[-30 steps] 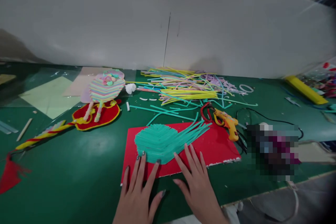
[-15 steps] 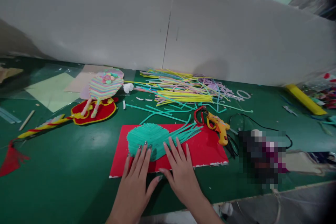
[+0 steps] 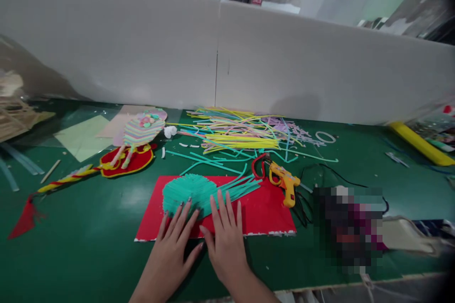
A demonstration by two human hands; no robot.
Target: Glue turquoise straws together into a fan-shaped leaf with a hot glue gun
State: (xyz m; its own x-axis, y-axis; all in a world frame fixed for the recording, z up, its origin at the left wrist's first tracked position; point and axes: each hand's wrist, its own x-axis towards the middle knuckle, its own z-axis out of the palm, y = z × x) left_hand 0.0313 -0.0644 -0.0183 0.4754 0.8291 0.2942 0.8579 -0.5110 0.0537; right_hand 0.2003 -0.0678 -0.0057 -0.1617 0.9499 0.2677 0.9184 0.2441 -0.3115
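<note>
A rounded teal panel of pipe cleaners (image 3: 188,190), laid side by side, rests on a red sheet (image 3: 270,213), with loose stem ends fanning out to the right. My left hand (image 3: 174,241) lies with fingers spread over the panel's lower edge. Beside it, my right hand (image 3: 227,236) is flat, fingertips on the start of the loose ends. Neither hand grips anything. A yellow glue gun (image 3: 284,181) lies over the sheet's right end, next to a red-handled tool (image 3: 259,165) whose kind I cannot make out.
Pipe cleaners (image 3: 241,142) in yellow, pink and teal are heaped at the back before a grey partition (image 3: 149,47). On the left lies a striped fan-shaped craft piece (image 3: 144,130) above a red one with a tassel (image 3: 26,220). A blurred-out object (image 3: 350,227) sits at right.
The view has tilted up, showing more beyond the partition. My hands stay flat on the teal panel; the right one has shifted slightly left, nearer the left hand.
</note>
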